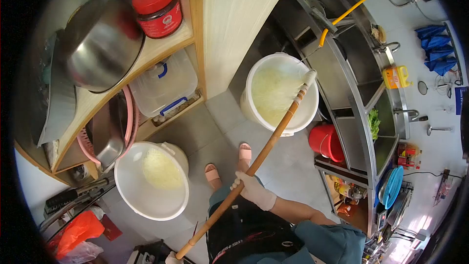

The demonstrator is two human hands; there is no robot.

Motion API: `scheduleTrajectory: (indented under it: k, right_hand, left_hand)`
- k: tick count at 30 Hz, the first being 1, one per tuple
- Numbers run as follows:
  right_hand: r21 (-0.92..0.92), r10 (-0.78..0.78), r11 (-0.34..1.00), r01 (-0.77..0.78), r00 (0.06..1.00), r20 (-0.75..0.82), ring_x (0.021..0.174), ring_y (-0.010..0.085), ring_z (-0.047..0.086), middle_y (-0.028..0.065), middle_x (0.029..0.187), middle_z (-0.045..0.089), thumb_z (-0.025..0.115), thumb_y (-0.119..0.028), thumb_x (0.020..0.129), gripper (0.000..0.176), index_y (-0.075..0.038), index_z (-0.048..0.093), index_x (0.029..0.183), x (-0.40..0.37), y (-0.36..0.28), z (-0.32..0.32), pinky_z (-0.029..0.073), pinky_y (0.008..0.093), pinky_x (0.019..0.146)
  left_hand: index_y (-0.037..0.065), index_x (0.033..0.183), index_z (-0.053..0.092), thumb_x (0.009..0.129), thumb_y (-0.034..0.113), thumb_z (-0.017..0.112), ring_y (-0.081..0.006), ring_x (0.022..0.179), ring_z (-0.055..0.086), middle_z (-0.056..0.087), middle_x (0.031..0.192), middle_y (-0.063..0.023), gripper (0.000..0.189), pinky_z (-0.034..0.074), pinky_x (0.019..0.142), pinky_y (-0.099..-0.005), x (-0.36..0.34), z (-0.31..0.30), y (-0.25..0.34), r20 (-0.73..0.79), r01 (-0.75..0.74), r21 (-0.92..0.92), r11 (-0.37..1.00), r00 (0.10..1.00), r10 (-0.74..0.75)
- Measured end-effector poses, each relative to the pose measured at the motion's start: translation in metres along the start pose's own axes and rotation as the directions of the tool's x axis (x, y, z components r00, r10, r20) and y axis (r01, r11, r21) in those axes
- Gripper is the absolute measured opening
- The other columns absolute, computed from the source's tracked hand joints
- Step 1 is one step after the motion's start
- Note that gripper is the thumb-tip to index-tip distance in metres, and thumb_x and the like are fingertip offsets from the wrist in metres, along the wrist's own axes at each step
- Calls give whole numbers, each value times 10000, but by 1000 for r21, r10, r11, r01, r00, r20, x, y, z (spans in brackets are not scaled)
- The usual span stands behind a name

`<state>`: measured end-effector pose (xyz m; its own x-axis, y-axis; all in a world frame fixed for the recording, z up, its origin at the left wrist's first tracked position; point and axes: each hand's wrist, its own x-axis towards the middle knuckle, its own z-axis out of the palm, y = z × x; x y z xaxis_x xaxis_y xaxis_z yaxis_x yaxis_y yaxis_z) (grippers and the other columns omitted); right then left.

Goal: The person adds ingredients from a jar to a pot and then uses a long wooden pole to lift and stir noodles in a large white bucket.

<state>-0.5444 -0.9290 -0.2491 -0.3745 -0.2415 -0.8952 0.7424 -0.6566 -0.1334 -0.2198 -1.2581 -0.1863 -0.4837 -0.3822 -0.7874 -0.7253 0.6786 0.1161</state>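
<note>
A long wooden pole [271, 147] runs diagonally across the head view. Gloved in white, my right hand [257, 191] is wrapped round its middle. My left hand [173, 258], also gloved, grips the lower end and is partly cut off by the frame edge. The pole's far end, wrapped in whitish material, reaches over the rim of a large white tub [249, 105]. Pale yellowish-white contents [276, 88] fill much of this tub. A second white tub [128, 193], at lower left, holds a pale yellow mass [160, 168] against one side.
A yellow hose [364, 1] hangs from the sinks, its thin end toward the far tub. A red bucket [326, 143] stands beside the steel sink unit [359, 112]. Wooden shelves [161, 51] at left carry a steel bowl [102, 44], a red-lidded jar [159, 10] and a clear box [168, 80].
</note>
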Motion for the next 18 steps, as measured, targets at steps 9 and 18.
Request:
scheduleTrajectory:
  k: [9, 18]
  right_hand:
    - [124, 85, 987, -100, 990, 117, 608, 198, 464, 40, 616, 450, 551, -153, 853, 168, -111, 444, 731, 19, -3, -18, 427, 376, 692]
    - [307, 188, 923, -233, 968, 168, 635, 211, 465, 52, 648, 434, 545, -148, 843, 164, -59, 439, 755, 26, -56, 1, 457, 389, 739]
  left_hand:
    - [36, 839, 600, 790, 157, 557, -358, 734, 602, 624, 757, -163, 138, 462, 616, -401, -20, -62, 53, -144, 25, 230, 973, 990, 8]
    - [112, 582, 561, 458, 197, 760, -263, 477, 532, 537, 536, -68, 250, 428, 463, -370, -52, -190, 156, -568, -154, 654, 741, 549, 614]
